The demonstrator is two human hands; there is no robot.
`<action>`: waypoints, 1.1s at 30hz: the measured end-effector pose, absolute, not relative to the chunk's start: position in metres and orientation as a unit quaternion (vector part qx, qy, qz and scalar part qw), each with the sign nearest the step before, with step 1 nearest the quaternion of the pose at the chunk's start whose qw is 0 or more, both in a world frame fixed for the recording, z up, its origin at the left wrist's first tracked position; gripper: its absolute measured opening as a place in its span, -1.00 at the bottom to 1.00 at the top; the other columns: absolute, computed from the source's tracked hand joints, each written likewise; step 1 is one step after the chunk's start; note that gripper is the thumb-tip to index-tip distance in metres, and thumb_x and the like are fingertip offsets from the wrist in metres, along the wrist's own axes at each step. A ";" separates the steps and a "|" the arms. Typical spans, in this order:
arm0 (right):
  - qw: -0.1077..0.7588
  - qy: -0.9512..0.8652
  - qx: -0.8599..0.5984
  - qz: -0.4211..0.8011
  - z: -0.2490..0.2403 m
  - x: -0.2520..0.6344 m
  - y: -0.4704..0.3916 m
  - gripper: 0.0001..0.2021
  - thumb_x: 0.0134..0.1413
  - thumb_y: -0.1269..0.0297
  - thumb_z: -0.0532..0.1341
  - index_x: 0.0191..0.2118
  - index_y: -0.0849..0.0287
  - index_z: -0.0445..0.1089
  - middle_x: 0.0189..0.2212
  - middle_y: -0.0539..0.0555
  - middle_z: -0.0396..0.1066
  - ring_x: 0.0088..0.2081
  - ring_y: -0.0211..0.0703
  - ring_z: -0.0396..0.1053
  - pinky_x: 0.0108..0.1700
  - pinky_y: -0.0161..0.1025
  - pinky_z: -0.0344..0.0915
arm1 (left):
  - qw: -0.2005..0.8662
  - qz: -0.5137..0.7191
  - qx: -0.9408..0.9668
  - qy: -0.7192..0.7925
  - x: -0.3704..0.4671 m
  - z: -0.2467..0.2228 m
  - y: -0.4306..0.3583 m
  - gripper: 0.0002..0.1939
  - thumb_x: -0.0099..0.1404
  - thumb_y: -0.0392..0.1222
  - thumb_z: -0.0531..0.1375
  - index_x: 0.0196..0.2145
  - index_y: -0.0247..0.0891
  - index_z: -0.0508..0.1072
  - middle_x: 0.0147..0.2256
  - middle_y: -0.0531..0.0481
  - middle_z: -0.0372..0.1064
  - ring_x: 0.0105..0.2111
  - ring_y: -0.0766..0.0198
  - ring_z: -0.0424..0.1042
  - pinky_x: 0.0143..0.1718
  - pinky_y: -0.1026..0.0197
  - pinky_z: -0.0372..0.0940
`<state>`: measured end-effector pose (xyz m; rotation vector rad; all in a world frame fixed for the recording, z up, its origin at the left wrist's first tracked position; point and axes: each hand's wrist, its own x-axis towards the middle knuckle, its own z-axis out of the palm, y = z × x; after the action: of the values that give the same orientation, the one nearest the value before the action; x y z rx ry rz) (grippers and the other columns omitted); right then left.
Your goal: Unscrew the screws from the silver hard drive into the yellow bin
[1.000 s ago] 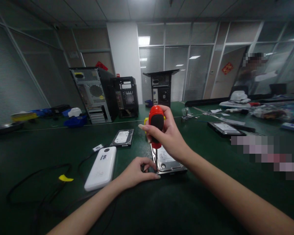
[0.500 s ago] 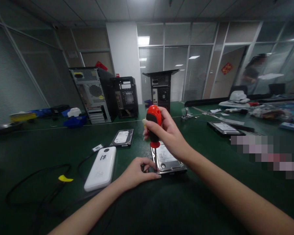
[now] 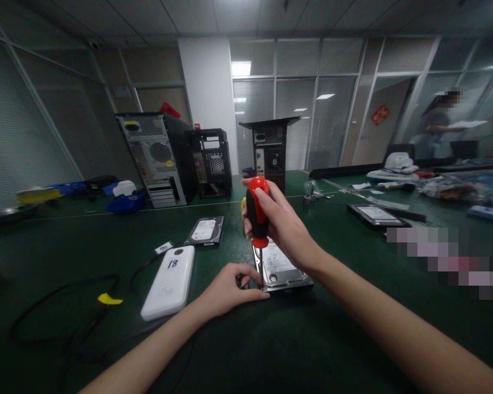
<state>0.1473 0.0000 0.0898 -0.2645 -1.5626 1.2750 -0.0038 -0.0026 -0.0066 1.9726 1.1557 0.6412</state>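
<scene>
A hard drive [image 3: 283,265] with a silver top and white label lies on the green table in front of me. My right hand [image 3: 281,216] is closed round the red-and-black handle of a screwdriver [image 3: 260,210]. The screwdriver stands upright, its thin shaft reaching down to the drive's near left corner. At that same corner my left hand [image 3: 238,287] is closed, thumb along the front edge and fingers curled beside the shaft. The tip and any screw under it are too small to make out. A second hard drive [image 3: 205,231] lies farther back on the left.
Left of my hands lies a white power bank [image 3: 169,284] marked 18, with black cables [image 3: 66,284] beyond it. Several computer cases [image 3: 164,158] stand at the back. Another hard drive [image 3: 376,215] lies to the right. A person [image 3: 437,123] stands in the far right background.
The fingers and thumb of my right hand have shifted round the screwdriver handle, which has turned. My left hand has stayed in place. The person in the background has moved right.
</scene>
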 end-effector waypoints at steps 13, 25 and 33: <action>0.525 -0.672 -0.152 0.500 0.089 0.149 0.001 -0.56 0.01 0.18 0.30 -0.07 0.05 0.08 -0.41 -0.08 0.31 -0.44 -0.29 0.35 -0.38 -0.26 0.29 | 0.378 0.255 0.768 0.450 -0.004 -0.007 -0.002 -0.68 0.05 -0.02 0.34 -0.33 -0.34 0.54 -0.56 0.17 0.08 -0.51 0.35 0.08 -0.47 0.31 -0.03; 0.541 -0.668 -0.138 0.492 0.084 0.150 0.005 -0.57 0.03 0.16 0.28 -0.06 0.02 0.07 -0.44 -0.08 0.28 -0.48 -0.32 0.28 -0.43 -0.29 0.26 | 0.398 0.252 0.758 0.451 -0.003 -0.007 -0.001 -0.69 0.05 -0.04 0.33 -0.35 -0.36 0.54 -0.59 0.19 0.03 -0.53 0.36 0.05 -0.48 0.31 -0.06; 0.529 -0.682 -0.108 0.492 0.084 0.149 0.001 -0.57 0.04 0.21 0.30 -0.05 0.00 0.09 -0.35 -0.07 0.29 -0.45 -0.34 0.32 -0.42 -0.31 0.30 | 0.415 0.249 0.749 0.453 -0.003 -0.003 -0.003 -0.70 0.07 -0.05 0.32 -0.34 -0.37 0.56 -0.59 0.18 0.09 -0.54 0.37 0.04 -0.49 0.31 -0.08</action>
<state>0.1493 0.0013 0.0841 -0.2575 -1.6295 1.1760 -0.0032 -0.0032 -0.0031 1.8824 1.1378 0.6253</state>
